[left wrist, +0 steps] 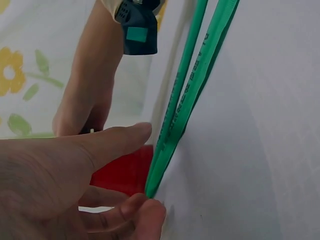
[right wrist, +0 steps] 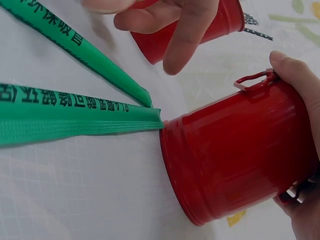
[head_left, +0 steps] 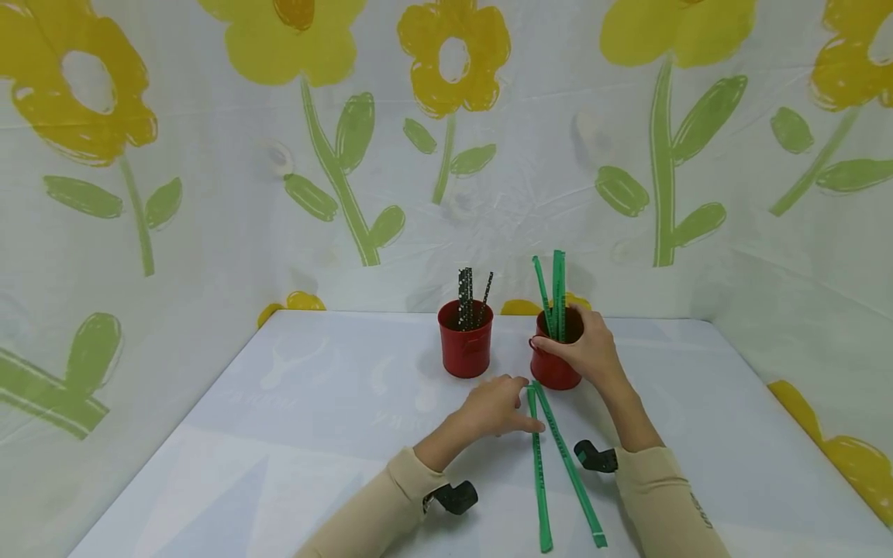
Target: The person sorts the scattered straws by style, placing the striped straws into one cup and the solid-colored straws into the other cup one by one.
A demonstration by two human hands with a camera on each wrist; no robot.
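My right hand [head_left: 594, 347] grips a small red bucket [head_left: 555, 373] near its rim, thumb on one side by the wire ear and fingers on the other. Several green paper-wrapped straws [head_left: 559, 287] stand upright in that bucket. In front of it, two more wrapped straws lie on the table, a left one [head_left: 540, 488] and a slanted right one [head_left: 576, 488], their far ends close together by the bucket's base. Over those far ends hovers my left hand [head_left: 494, 408], thumb apart from the loosely bent fingers. In the left wrist view its fingertips [left wrist: 150, 212] overlap the straw ends.
Left of the gripped bucket stands a second red bucket [head_left: 466, 358] with several black, white-dotted straws [head_left: 465, 298]. The white table [head_left: 279, 434] backs onto a flower-printed curtain [head_left: 530, 194], which also hangs at both sides.
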